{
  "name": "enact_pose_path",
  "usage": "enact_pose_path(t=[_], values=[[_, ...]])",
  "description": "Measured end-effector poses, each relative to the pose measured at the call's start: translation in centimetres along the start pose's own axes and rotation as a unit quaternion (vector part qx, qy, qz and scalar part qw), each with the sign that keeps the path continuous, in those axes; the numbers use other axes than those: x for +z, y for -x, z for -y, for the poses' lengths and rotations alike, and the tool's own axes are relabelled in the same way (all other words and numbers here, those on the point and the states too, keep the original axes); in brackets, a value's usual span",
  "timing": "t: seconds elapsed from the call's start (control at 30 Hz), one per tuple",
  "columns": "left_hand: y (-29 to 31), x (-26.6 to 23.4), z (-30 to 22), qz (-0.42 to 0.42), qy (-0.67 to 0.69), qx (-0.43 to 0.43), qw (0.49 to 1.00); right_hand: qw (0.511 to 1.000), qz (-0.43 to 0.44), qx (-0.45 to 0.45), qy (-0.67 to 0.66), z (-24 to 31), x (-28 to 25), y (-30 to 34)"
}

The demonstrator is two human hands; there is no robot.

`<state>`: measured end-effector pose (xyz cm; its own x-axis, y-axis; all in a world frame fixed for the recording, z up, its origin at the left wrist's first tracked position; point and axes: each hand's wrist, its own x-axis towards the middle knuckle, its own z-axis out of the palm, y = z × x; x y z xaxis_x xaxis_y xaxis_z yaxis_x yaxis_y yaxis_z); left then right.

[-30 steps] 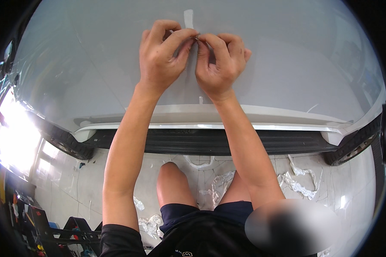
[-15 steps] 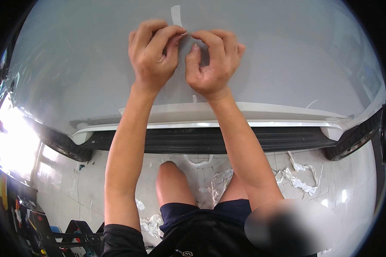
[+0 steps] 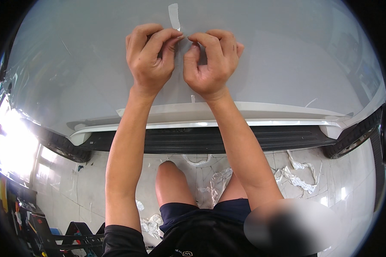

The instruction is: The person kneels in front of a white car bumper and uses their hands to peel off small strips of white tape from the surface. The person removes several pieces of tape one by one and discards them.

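And here between the fingertips it's hard to read; whatever thin scrap may lie there is too small to make out, and the curled rear fingers are partly tucked from sight; the left hand (image 3: 150,59), at 11 o'clock, is drawn narrow, thumb and index tips almost meeting, and I cannot tell whether they pinch anything; the right hand (image 3: 212,62), between 12 and 1, is narrow too, a slight gap at thumb and index, its hold equally unclear; up just short of 12, the white tape strip (image 3: 173,16) lies on the grey vehicle panel (image 3: 287,64), its lower end right by the left fingertips!

Below, the forearms (image 3: 131,141) hide stretches of the black running board (image 3: 180,140); the dark lens rim cuts off the panel; glare (image 3: 17,145) swallows detail near 9 o'clock; a blurred oval (image 3: 296,227) masks the patch between 4 and 5; at 4 o'clock crumpled white sheeting (image 3: 302,184) sprawls over the tiled floor (image 3: 334,175).
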<state>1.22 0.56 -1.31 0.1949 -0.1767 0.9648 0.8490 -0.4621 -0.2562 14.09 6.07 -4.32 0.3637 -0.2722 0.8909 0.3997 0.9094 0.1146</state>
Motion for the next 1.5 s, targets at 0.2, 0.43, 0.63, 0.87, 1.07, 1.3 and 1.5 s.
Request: enact_pose_path(t=[0.2, 0.43, 0.63, 0.87, 1.07, 1.3, 1.5], values=[[0.2, -0.3, -0.2, 0.002, 0.011, -0.011, 1.000, 1.000, -0.001, 0.001, 0.008, 0.0, 0.1, 0.0], [0.2, -0.4, -0.6, 0.002, 0.040, -0.047, 0.998, 0.999, 0.005, 0.019, 0.026, 0.4, 0.3, -0.1], [-0.1, -0.9, -0.7, 0.020, 0.053, -0.047, 0.997, 0.998, 0.037, 0.027, 0.049, 0.7, 0.0, -0.4], [-0.2, -1.2, -0.8, 0.020, 0.082, -0.052, 0.995, 0.995, 0.057, 0.032, 0.071, 0.7, 0.2, -0.4], [-0.1, -1.4, -0.6, 0.013, 0.086, -0.043, 0.995, 0.994, 0.072, 0.038, 0.076, 0.9, 0.1, -0.4], [0.0, -1.3, -0.5, 0.012, 0.097, -0.040, 0.994, 0.998, 0.039, 0.026, 0.048, 0.6, 0.4, -0.3], [0.1, -1.4, -0.6, 0.012, 0.103, -0.044, 0.994, 0.998, 0.030, 0.024, 0.042, 0.6, 0.3, -0.2]])
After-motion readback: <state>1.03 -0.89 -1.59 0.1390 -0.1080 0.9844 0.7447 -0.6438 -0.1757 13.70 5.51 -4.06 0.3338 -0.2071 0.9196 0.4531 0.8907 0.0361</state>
